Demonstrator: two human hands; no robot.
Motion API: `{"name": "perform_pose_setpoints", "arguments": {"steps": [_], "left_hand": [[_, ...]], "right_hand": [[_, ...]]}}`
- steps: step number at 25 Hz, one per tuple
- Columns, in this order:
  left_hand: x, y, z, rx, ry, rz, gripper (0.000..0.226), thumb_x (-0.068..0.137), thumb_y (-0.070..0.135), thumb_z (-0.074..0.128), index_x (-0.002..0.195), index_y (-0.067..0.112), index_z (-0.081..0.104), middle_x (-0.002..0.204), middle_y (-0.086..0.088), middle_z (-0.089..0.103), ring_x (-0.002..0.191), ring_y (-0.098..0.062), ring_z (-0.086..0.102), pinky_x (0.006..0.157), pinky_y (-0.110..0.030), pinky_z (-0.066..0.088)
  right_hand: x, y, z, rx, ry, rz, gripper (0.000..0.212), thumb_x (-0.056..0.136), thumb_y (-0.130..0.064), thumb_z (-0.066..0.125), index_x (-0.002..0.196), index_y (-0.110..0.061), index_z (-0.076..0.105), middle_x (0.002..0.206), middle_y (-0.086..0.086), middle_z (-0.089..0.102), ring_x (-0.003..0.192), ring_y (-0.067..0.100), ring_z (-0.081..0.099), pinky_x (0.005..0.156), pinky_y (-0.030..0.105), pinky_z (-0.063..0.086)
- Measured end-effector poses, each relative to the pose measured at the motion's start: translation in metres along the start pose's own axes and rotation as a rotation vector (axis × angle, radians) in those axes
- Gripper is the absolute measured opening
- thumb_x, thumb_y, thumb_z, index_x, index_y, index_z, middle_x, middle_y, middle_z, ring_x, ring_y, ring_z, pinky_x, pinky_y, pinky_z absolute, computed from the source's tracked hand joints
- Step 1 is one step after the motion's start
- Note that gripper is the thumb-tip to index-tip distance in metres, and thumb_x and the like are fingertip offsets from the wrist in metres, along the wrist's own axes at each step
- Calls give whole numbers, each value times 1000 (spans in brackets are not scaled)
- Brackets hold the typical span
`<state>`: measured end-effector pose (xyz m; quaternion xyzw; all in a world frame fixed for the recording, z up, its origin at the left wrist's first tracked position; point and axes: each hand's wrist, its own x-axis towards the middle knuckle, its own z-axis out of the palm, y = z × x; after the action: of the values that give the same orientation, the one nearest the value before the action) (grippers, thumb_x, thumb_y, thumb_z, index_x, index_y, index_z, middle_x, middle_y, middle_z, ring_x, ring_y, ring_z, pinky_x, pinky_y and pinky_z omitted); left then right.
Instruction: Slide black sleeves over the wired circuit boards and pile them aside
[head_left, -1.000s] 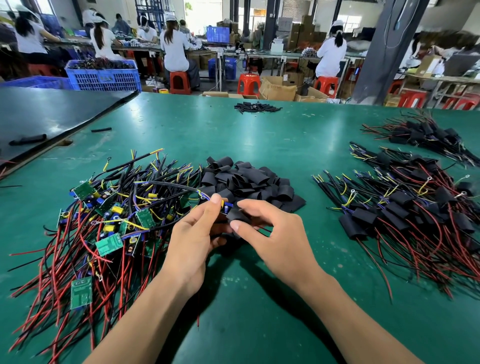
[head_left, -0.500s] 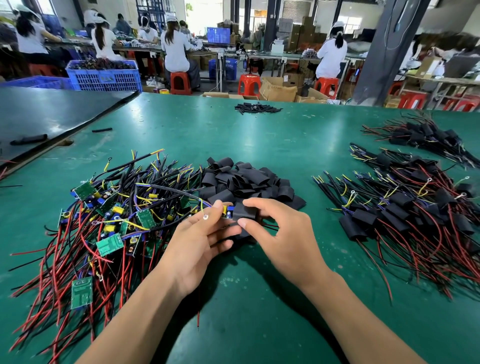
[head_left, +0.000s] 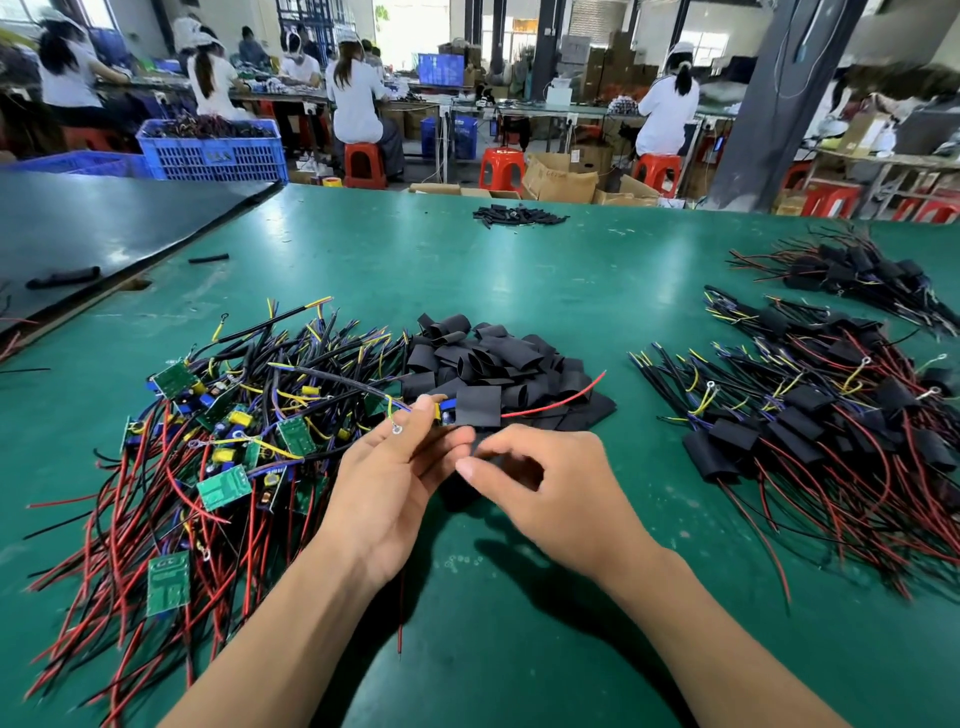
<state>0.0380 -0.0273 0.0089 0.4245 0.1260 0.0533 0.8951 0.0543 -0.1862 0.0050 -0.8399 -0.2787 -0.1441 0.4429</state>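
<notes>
Left grip (head_left: 395, 483): we pinch the wired board (head_left: 447, 410) by its bare end, above the desk (head_left: 519, 291).
Black sleeve (head_left: 478, 407): covering most of that board.
Right grip (head_left: 550, 483): loosely curled, holding nothing, just below the sleeve.
Sleeved pile (head_left: 810, 426): on our right.

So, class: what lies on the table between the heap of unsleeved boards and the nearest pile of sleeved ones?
In the head view: the heap of loose black sleeves, then a bare strip of green table before the sleeved pile.
</notes>
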Motion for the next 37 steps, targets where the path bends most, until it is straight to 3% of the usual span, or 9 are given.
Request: {"name": "perform_pose_setpoints", "arguments": {"steps": [3, 5, 8, 14, 23, 28, 32, 37], "left_hand": [[1, 1, 0, -5, -25, -47, 20, 82, 23, 68, 96, 8, 66, 85, -14, 72, 71, -19, 73, 65, -27, 60], [0, 2, 0, 0, -34, -80, 19, 81, 24, 69, 92, 9, 65, 85, -16, 73, 69, -18, 73, 62, -26, 59], [-1, 2, 1, 5, -22, -102, 17, 79, 25, 70, 85, 10, 64, 77, -15, 73, 67, -18, 73, 60, -25, 59], [-5, 4, 2, 8, -44, -113, 19, 75, 27, 73, 82, 14, 62, 77, -14, 73, 71, -20, 75, 60, -26, 59], [-7, 7, 0, 126, -104, -130, 28, 71, 40, 75, 90, 21, 67, 86, -4, 73, 68, -13, 70, 58, -23, 56], [-7, 8, -2, 130, -101, -173, 19, 70, 37, 76, 78, 21, 72, 79, -4, 72, 64, -14, 70, 55, -24, 56], [-8, 9, -1, 143, -95, -174, 25, 73, 39, 75, 88, 20, 69, 84, -3, 71, 65, -13, 70, 54, -23, 55], [-10, 9, 1, 48, -59, -221, 34, 80, 42, 72, 105, 20, 65, 76, 3, 67, 58, -8, 63, 50, -20, 50]], "right_hand": [[4, 5, 1, 396, -148, 287, 22, 89, -34, 72, 110, -28, 69, 73, 3, 66, 59, 10, 53, 57, 29, 46], [9, 9, -5, 585, -113, 307, 42, 90, -21, 73, 130, -27, 60, 71, -4, 63, 61, 14, 57, 61, 27, 48], [11, 12, -11, 742, -65, 262, 45, 86, -15, 74, 129, -26, 64, 74, 0, 65, 63, 17, 60, 65, 26, 51], [11, 10, -11, 762, 15, 283, 33, 84, -9, 75, 108, -32, 77, 79, -2, 70, 67, 17, 67, 66, 23, 54], [10, 7, -16, 732, 15, 306, 23, 88, -10, 71, 111, -12, 73, 79, 7, 75, 69, 17, 69, 69, 21, 54], [8, 4, -16, 707, -2, 278, 28, 87, -9, 75, 113, -19, 73, 85, 12, 76, 80, 18, 72, 77, 22, 55], [8, 1, -17, 702, -24, 272, 30, 86, -8, 76, 108, -29, 76, 89, 10, 77, 83, 17, 73, 81, 21, 55], [6, -4, -8, 746, 4, 276, 33, 85, -5, 76, 112, -23, 73, 87, 8, 77, 80, 13, 73, 77, 18, 54]]}}
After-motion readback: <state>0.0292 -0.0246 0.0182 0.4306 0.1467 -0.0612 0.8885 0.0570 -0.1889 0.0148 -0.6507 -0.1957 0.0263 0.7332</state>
